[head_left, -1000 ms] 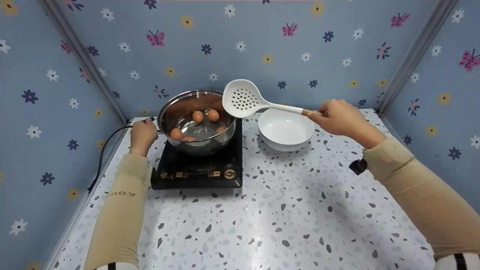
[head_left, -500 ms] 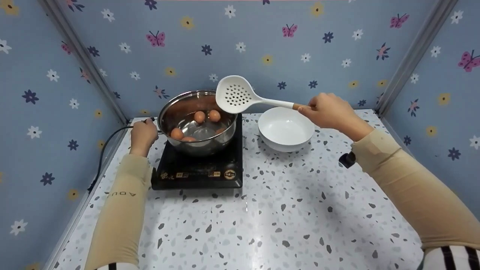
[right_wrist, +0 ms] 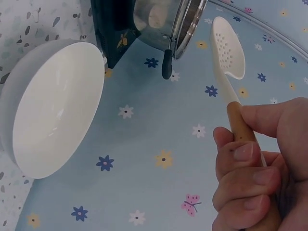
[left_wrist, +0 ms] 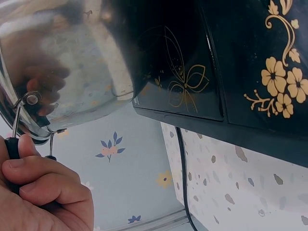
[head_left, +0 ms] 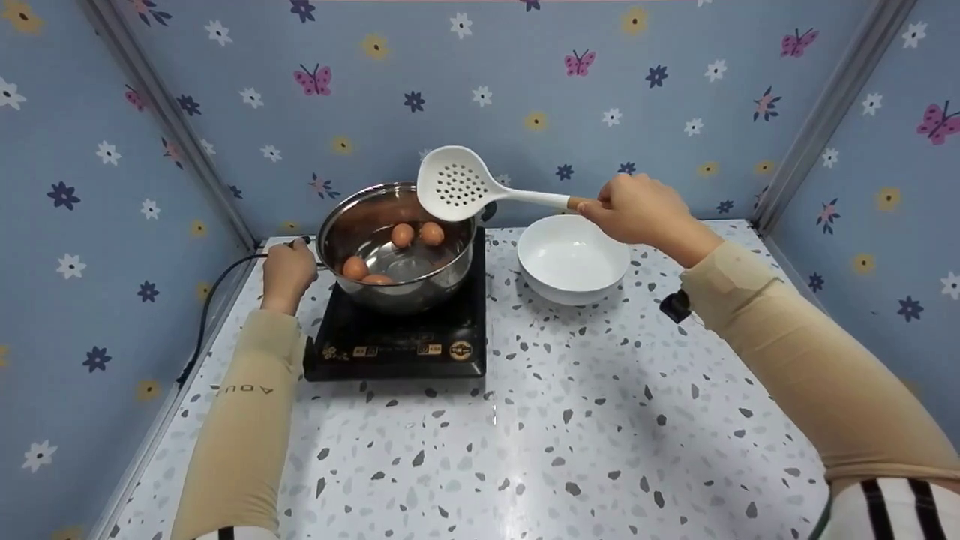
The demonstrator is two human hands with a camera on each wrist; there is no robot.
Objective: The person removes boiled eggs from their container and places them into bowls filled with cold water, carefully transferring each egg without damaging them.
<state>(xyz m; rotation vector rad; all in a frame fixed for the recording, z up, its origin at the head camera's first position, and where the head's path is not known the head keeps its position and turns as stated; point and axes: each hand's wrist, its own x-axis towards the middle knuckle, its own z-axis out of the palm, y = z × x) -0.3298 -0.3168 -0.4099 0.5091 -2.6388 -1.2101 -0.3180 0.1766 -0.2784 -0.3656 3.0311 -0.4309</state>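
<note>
A steel pot (head_left: 405, 294) with several brown eggs (head_left: 403, 235) in it stands on a black induction cooker (head_left: 397, 352). My left hand (head_left: 288, 271) grips the pot's black side handle (left_wrist: 12, 147), fingers curled round it in the left wrist view. In my right hand (head_left: 637, 212) is a white slotted spoon (head_left: 459, 184), gripped by its wooden handle (right_wrist: 240, 126). The spoon's perforated head hangs over the pot's back right rim, above the eggs. To the right of the cooker sits a white bowl (head_left: 574, 262), below my right hand.
A black power cord (head_left: 206, 315) runs along the left edge of the speckled table (head_left: 570, 450). Blue flowered wall panels (head_left: 525, 90) close off the back and both sides. The pot's second handle (right_wrist: 167, 64) points toward the bowl.
My right hand has carried the slotted spoon leftward and slightly up, so its head is now farther over the pot. My left hand has stayed at the pot handle.
</note>
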